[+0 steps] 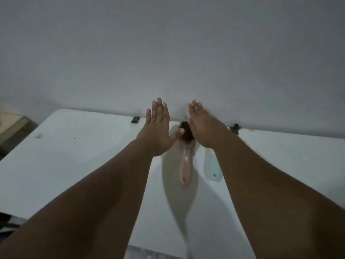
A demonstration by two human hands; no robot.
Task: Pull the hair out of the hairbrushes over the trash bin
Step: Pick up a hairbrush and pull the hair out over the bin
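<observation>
Pink plastic hairbrush [184,161] with a dark bristle head lies flat on the white worktop [74,165], handle pointing back toward the person and head toward the grey wall [168,53]. Both bare arms stretch out over it. The left hand [156,128] is spread flat, fingers straight and thumb splayed out to the side. Its grip is open and holds nothing. The thumb tip sits over the edge of the brush head, though I cannot tell if it touches. The right hand [203,126] is just across the head from it, fingers straight and together, grip open and empty too. It covers the right side of the bristles.

Just beside the pink brush, on the right, a pale blue plastic hairbrush [212,169] lies on the worktop. Only its handle shows, with a small hole near the end. The rest is hidden under the right forearm.

Two small black clips [135,119] [234,128] sit at the worktop's far edge, against the wall, one on each side of the hands.
</observation>
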